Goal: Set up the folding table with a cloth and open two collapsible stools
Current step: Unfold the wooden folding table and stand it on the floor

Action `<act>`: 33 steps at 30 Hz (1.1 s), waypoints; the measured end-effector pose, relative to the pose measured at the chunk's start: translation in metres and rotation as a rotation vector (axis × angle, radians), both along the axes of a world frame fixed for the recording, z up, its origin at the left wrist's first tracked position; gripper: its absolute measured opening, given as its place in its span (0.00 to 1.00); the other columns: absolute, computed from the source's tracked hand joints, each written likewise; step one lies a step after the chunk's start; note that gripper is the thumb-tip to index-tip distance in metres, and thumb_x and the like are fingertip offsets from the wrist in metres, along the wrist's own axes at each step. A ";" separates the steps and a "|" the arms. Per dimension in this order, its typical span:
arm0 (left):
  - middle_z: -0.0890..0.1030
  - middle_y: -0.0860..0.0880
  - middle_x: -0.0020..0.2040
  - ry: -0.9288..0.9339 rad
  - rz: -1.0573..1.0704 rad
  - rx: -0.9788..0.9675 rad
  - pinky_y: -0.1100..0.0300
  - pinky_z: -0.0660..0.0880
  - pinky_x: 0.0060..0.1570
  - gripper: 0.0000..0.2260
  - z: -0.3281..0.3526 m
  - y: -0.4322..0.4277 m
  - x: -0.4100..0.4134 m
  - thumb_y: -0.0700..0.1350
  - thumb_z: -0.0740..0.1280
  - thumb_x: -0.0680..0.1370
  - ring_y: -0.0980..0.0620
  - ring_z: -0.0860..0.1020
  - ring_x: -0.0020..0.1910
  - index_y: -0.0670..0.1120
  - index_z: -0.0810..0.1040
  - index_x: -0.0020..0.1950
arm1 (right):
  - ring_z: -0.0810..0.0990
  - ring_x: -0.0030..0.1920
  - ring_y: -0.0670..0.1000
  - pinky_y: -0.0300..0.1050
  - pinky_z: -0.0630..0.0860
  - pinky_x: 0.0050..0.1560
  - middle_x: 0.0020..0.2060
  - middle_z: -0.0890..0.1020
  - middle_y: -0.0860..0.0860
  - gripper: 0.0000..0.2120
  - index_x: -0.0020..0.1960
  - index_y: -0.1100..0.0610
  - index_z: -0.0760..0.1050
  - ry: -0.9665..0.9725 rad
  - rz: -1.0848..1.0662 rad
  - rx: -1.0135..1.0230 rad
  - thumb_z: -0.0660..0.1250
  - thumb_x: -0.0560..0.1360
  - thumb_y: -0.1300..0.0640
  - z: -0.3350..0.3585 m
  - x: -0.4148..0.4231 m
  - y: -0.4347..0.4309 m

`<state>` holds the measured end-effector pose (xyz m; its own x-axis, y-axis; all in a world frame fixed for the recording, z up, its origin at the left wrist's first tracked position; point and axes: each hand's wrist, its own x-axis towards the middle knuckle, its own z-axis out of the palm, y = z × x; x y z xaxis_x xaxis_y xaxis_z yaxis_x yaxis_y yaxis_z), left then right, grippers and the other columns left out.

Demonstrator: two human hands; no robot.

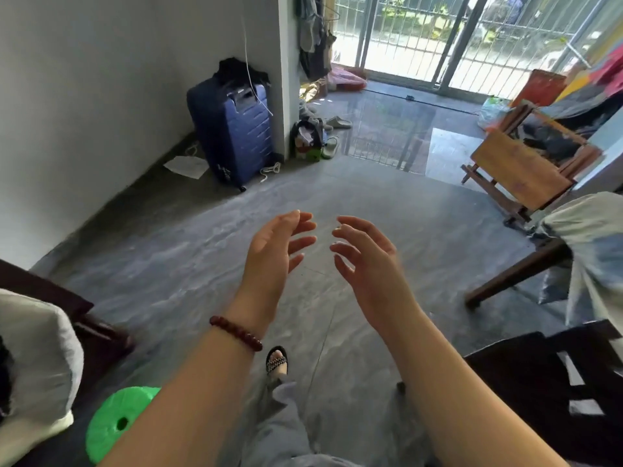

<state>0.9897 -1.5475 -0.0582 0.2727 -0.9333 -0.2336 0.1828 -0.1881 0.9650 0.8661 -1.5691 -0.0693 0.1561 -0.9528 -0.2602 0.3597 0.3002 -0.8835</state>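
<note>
Two bare hands are hovering side by side above the grey tiled floor (371, 183), palms facing each other. The left hand (273, 251) and the right hand (371, 264) are both spreading relaxed, slightly bent fingers and grasping nothing. A dark red bead bracelet (236, 332) is circling the left wrist.

Well beyond the right hand and to its right, the orange-brown wooden folding table (519, 170) is standing folded on the floor, its flat slab top tilting on edge against darker wooden legs. Below and left of the left hand, the bright green round ribbed plastic stool (114, 423) is lying collapsed, showing a small hole in its face, the left forearm partly hiding it. Far beyond the left hand, a navy hard-shell suitcase (232, 136) is standing upright against the wall.
</note>
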 end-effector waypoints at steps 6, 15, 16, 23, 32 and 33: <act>0.83 0.53 0.51 -0.008 -0.133 -0.028 0.50 0.73 0.61 0.13 0.009 -0.117 0.016 0.54 0.58 0.80 0.55 0.81 0.51 0.51 0.79 0.51 | 0.79 0.40 0.46 0.40 0.72 0.45 0.38 0.82 0.47 0.06 0.47 0.53 0.80 -0.025 -0.128 -0.021 0.66 0.76 0.60 0.012 0.015 -0.102; 0.83 0.53 0.51 -0.030 -0.230 -0.055 0.52 0.74 0.59 0.13 0.016 -0.250 0.046 0.54 0.57 0.80 0.56 0.81 0.51 0.51 0.79 0.51 | 0.80 0.44 0.50 0.44 0.74 0.51 0.40 0.83 0.49 0.07 0.47 0.52 0.80 -0.038 -0.243 -0.047 0.65 0.76 0.60 0.018 0.046 -0.214; 0.83 0.53 0.51 -0.024 -0.240 -0.045 0.52 0.74 0.60 0.13 0.014 -0.259 0.045 0.54 0.57 0.80 0.55 0.81 0.51 0.51 0.79 0.51 | 0.80 0.44 0.50 0.43 0.73 0.50 0.39 0.83 0.49 0.07 0.46 0.52 0.81 -0.034 -0.256 -0.037 0.65 0.76 0.60 0.016 0.045 -0.222; 0.82 0.52 0.51 -0.003 -0.339 -0.022 0.51 0.74 0.59 0.13 0.005 -0.334 0.015 0.52 0.57 0.81 0.54 0.80 0.52 0.51 0.79 0.50 | 0.79 0.43 0.48 0.42 0.73 0.49 0.38 0.83 0.48 0.06 0.46 0.51 0.81 -0.007 -0.354 -0.006 0.66 0.76 0.60 0.008 0.019 -0.284; 0.83 0.52 0.50 0.030 -0.437 -0.011 0.52 0.74 0.58 0.13 0.001 -0.463 -0.065 0.51 0.58 0.80 0.52 0.81 0.51 0.49 0.80 0.51 | 0.79 0.43 0.48 0.42 0.73 0.49 0.39 0.82 0.48 0.07 0.46 0.51 0.81 -0.011 -0.448 0.001 0.65 0.76 0.59 0.002 -0.057 -0.405; 0.83 0.52 0.49 0.034 -0.442 -0.013 0.52 0.74 0.58 0.13 0.004 -0.479 -0.077 0.51 0.58 0.80 0.53 0.81 0.51 0.49 0.80 0.51 | 0.79 0.43 0.48 0.43 0.73 0.49 0.38 0.82 0.48 0.07 0.46 0.51 0.81 -0.011 -0.456 0.000 0.65 0.76 0.60 0.005 -0.069 -0.421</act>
